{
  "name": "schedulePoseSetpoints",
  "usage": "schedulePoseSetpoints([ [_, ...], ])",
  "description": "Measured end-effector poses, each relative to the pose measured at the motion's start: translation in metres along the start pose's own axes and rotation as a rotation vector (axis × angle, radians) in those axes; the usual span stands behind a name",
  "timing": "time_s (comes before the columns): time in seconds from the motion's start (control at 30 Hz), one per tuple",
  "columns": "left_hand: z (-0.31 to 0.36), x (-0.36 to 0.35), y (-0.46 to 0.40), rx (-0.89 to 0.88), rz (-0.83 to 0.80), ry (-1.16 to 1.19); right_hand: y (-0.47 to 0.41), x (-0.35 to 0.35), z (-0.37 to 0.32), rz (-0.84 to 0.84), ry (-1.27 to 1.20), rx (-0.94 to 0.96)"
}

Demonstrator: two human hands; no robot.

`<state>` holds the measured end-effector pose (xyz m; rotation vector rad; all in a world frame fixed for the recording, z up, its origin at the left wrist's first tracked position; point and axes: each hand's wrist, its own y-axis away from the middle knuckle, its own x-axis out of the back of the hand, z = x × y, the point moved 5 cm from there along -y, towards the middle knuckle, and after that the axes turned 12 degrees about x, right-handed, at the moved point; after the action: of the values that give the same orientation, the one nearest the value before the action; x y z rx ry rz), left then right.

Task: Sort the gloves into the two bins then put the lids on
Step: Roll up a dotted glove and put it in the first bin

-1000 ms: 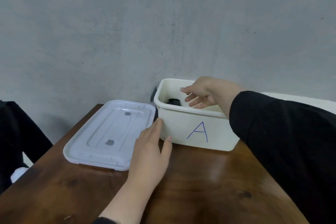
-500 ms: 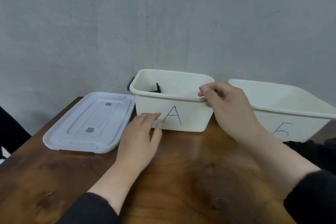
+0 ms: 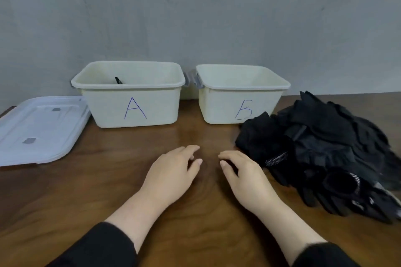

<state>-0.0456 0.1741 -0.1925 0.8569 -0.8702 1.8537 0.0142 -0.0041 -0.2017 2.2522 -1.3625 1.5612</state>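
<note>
Two cream bins stand side by side against the wall: bin A [image 3: 134, 112] on the left and bin Б [image 3: 225, 110] on the right. A tip of a black glove [image 3: 118, 80] pokes up inside bin A. A heap of black gloves [image 3: 325, 149] lies on the table right of bin Б. A white lid [image 3: 39, 130] lies flat left of bin A. My left hand [image 3: 171, 178] and my right hand [image 3: 245, 178] rest palm-down on the table in front of the bins, fingers relaxed, holding nothing. The right hand lies just left of the glove heap.
The brown wooden table [image 3: 108, 191] runs up to a grey wall [image 3: 195, 17]. Grey latches [image 3: 191, 81] sit between the two bins. The lid's left part runs out of view.
My right hand left bin A's rim and came down onto the table. My left hand drew back from bin A's front. The view swung right, bringing the glove heap into sight.
</note>
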Motion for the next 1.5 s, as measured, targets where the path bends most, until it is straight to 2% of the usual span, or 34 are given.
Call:
schedulePoseSetpoints([
  [0.27, 0.046, -0.026, 0.024, 0.031, -0.01, 0.104, 0.007, 0.017, 0.004, 0.226, -0.159, -0.071],
  [0.47, 0.056, -0.028, 0.04, 0.016, 0.011, 0.134, 0.023, 0.037, -0.006, 0.375, -0.198, 0.011],
  [0.6, 0.061, -0.026, 0.046, -0.004, 0.043, 0.178, 0.023, 0.082, -0.01, 0.496, -0.094, 0.14],
  [0.67, 0.064, -0.024, 0.048, -0.01, 0.055, 0.189, 0.014, 0.116, 0.002, 0.528, 0.032, 0.126],
  [0.77, 0.07, -0.021, 0.051, -0.026, 0.082, 0.181, -0.007, 0.159, 0.032, 0.431, 0.221, -0.033],
  [0.97, 0.067, -0.013, 0.055, -0.05, 0.097, 0.166, -0.03, 0.168, 0.075, 0.026, 0.597, -0.28],
  [1.17, 0.054, -0.007, 0.052, -0.024, 0.125, 0.195, -0.044, 0.172, 0.077, 0.055, 0.735, -0.26],
  [1.27, 0.049, -0.005, 0.05, 0.008, 0.131, 0.232, -0.05, 0.192, 0.075, 0.146, 0.535, -0.277],
  [1.33, 0.047, -0.003, 0.05, 0.017, 0.14, 0.251, -0.055, 0.216, 0.058, 0.317, 0.305, -0.187],
  [1.4, 0.047, -0.001, 0.049, 0.021, 0.147, 0.278, -0.064, 0.24, 0.033, 0.419, 0.18, -0.097],
  [1.5, 0.044, 0.003, 0.047, 0.056, 0.144, 0.305, -0.077, 0.262, -0.003, 0.396, -0.023, -0.046],
])
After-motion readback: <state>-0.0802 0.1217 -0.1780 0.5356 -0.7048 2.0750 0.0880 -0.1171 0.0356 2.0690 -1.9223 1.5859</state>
